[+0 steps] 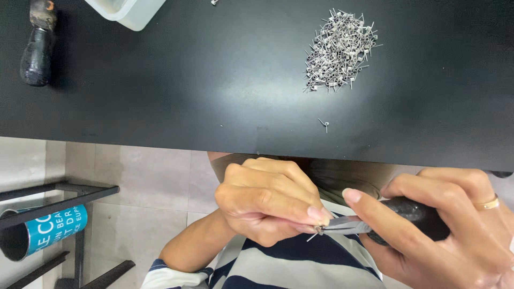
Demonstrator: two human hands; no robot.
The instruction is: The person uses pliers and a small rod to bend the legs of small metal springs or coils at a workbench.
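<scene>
While pinched by left hand (267, 200), wire coil (318, 230), axis horizontal, pliers (375, 222) pointing left.

can (32, 235): lower left, lying on its side on a dark metal rack (64, 195) below the table edge, over the tiled floor
can shape: cylinder, open dark mouth facing left
can label (53, 229): wraps the body, teal-blue with white lettering, partly cut by the rack bar in front
plastic container (128, 12): top left on the black table (187, 80), translucent white, boxy with rounded corner, mostly cropped by the frame edge, no label seen
signs: none
screens: none
</scene>
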